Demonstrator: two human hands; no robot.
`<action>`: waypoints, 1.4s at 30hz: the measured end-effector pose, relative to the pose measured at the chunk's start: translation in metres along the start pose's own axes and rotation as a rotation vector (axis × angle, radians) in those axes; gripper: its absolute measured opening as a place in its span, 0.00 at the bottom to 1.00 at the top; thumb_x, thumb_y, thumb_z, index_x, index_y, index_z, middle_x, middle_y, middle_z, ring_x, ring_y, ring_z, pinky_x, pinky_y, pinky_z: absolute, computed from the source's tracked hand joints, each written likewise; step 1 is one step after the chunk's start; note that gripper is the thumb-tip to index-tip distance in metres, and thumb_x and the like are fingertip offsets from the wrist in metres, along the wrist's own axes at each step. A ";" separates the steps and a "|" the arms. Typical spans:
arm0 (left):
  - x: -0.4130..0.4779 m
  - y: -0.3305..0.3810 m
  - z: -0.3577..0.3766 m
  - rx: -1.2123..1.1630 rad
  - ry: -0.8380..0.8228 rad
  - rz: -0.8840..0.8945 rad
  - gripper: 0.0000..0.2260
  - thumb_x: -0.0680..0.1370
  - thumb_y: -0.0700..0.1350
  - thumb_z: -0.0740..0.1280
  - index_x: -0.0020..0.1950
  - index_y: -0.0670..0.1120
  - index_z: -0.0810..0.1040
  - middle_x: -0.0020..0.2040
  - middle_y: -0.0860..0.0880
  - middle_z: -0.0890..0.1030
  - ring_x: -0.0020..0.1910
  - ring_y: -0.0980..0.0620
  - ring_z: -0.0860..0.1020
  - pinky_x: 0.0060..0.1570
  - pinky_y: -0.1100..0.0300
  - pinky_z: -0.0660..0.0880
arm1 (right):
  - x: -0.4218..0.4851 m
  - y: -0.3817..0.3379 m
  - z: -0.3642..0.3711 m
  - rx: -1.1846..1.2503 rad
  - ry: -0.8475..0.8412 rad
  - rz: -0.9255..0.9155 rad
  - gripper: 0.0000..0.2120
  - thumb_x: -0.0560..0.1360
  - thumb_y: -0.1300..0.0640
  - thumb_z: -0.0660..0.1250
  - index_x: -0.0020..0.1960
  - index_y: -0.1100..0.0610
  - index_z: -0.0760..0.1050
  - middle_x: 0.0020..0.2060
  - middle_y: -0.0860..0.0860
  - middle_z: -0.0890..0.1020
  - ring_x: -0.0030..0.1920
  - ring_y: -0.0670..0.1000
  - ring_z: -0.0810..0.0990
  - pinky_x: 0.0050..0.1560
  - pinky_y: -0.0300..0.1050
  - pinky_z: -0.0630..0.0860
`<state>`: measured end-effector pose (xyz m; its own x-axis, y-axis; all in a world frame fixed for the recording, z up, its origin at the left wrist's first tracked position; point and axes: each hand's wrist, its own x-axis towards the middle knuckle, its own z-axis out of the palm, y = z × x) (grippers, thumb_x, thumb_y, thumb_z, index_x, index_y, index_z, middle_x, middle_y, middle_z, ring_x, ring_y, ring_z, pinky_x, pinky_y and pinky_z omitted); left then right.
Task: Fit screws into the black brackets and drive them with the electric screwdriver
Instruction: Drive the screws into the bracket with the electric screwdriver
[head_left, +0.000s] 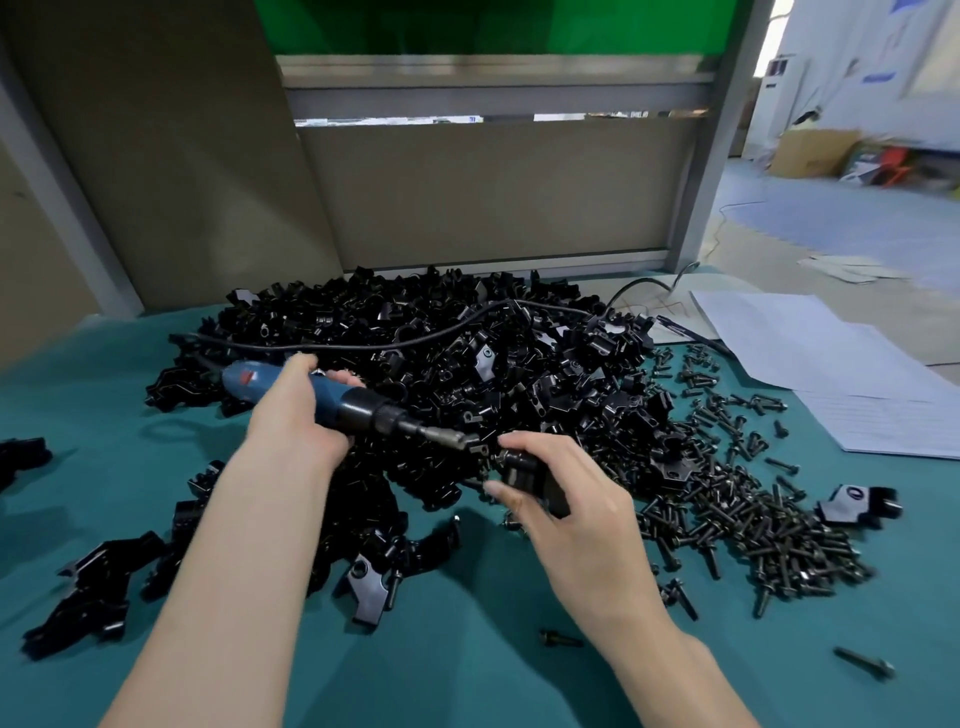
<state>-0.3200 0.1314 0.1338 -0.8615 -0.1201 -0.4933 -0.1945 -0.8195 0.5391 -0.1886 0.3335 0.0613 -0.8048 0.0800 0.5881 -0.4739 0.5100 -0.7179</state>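
My left hand (291, 410) grips the blue electric screwdriver (343, 402) round its body, the tool lying almost level and pointing right. Its metal bit (441, 435) meets the top of a black bracket (530, 475) that my right hand (566, 499) holds between thumb and fingers just above the green table. A large heap of black brackets (467, 353) lies behind both hands. To the right spreads a pile of dark screws (753, 525).
The screwdriver's black cord (415, 338) runs across the bracket heap toward the back right. Loose brackets (98, 587) lie at the left front, one (857, 504) at the right. White paper sheets (841, 364) cover the right side. Two stray screws (865, 662) lie near the front.
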 end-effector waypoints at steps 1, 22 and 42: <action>0.002 0.006 -0.002 0.013 0.016 0.014 0.09 0.80 0.43 0.67 0.55 0.44 0.69 0.39 0.49 0.75 0.29 0.54 0.76 0.25 0.63 0.76 | 0.000 0.000 -0.002 0.037 0.020 0.053 0.13 0.76 0.48 0.72 0.60 0.41 0.79 0.52 0.33 0.80 0.52 0.38 0.80 0.49 0.29 0.74; -0.096 -0.075 -0.006 1.137 -0.475 0.689 0.07 0.81 0.47 0.65 0.58 0.55 0.77 0.52 0.56 0.83 0.49 0.63 0.80 0.52 0.66 0.76 | 0.012 0.000 -0.021 1.050 0.183 0.625 0.17 0.74 0.49 0.70 0.52 0.62 0.85 0.53 0.60 0.87 0.54 0.57 0.87 0.50 0.48 0.85; -0.276 -0.284 -0.014 1.127 -1.149 0.207 0.09 0.79 0.43 0.71 0.57 0.55 0.77 0.40 0.59 0.83 0.40 0.65 0.81 0.40 0.72 0.74 | -0.146 -0.060 -0.282 -0.192 0.131 0.662 0.11 0.79 0.36 0.65 0.47 0.41 0.82 0.41 0.35 0.84 0.42 0.36 0.81 0.46 0.40 0.74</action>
<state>-0.0208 0.3898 0.1071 -0.6919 0.7134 0.1110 0.1819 0.0235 0.9830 0.0578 0.5327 0.1231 -0.8468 0.5226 0.0986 0.1826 0.4598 -0.8690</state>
